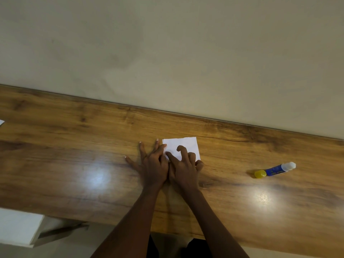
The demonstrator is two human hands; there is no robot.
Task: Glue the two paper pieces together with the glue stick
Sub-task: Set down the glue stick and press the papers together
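Head view: my glue stick point(275, 170) lies on the wooden table point(74, 146), long axis from eight to two o'clock, yellow end at eight. White paper point(183, 146) sits mid-table; whether it is one sheet or two is unclear. My left hand point(151, 164) presses flat, fingers splayed; my right hand point(183, 167) rests curled on it, grasping nothing.

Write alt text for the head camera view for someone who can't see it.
Two hands, left hand and right hand, press on a white paper on a wooden table. A capped glue stick lies on its side to the right, untouched.
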